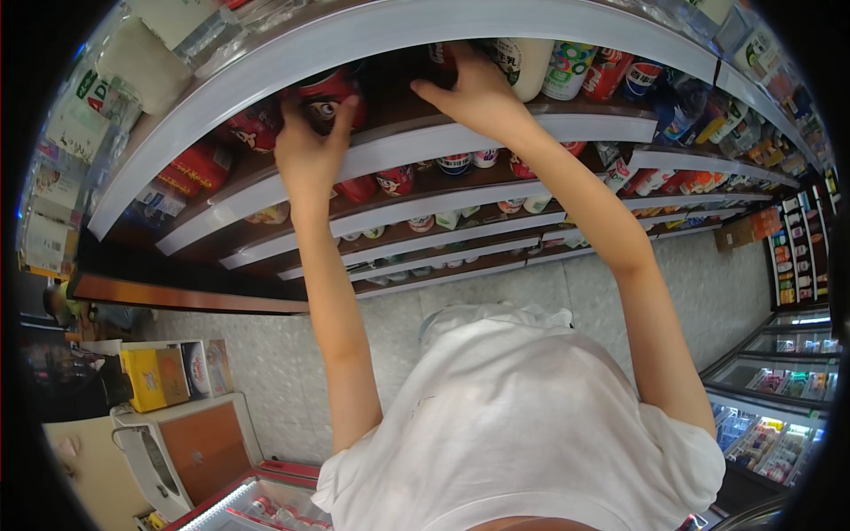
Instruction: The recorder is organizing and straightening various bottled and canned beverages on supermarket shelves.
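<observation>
My left hand reaches onto an upper shelf, its thumb and fingers around a red can printed with cartoon eyes. Other red cans stand just left of it. My right hand is on the same shelf, its thumb stretched away to the left. A dark red can shows beside its fingers, whose tips are hidden under the white edge of the shelf above. Right of that hand stands a white milk bottle, then a white can with green and blue circles.
Lower shelves hold bottles and cans. White shelf edging curves above both hands. A glass-fronted fridge stands at right, a red-rimmed chest cooler at lower left. Cartons are stacked at left. A person appears far left.
</observation>
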`<action>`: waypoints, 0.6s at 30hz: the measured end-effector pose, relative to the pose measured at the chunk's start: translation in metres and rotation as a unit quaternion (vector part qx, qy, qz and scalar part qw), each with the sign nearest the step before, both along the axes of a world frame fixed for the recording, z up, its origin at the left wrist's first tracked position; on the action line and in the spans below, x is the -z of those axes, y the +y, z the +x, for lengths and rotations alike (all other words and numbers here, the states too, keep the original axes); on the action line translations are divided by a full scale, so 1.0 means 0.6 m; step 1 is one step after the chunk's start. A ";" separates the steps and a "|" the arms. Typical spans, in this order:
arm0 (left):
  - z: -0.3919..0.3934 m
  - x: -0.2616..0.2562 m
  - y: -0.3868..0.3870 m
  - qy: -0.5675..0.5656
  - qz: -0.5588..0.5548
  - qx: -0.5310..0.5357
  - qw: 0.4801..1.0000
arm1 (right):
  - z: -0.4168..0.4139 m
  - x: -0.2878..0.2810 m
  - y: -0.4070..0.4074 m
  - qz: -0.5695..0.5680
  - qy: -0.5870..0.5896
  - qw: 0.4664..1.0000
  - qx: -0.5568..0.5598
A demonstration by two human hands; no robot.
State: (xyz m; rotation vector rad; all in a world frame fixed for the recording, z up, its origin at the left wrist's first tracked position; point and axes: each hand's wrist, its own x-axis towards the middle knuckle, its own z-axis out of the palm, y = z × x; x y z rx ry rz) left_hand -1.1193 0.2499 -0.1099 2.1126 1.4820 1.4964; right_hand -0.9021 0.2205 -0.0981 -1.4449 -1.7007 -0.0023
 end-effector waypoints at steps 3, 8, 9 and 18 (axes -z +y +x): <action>0.032 0.001 -0.003 0.006 -0.006 0.070 0.997 | 0.008 -0.002 -0.033 0.012 0.056 0.998 -0.028; 0.088 -0.025 -0.024 0.110 -0.064 0.135 0.983 | 0.008 -0.032 -0.096 -0.090 0.097 0.990 -0.054; 0.097 -0.026 -0.023 0.110 -0.063 0.139 0.982 | 0.010 -0.031 -0.101 -0.029 0.090 0.993 -0.071; 0.150 0.007 0.030 0.218 0.261 0.005 0.940 | 0.005 -0.012 -0.102 0.136 0.001 0.990 -0.045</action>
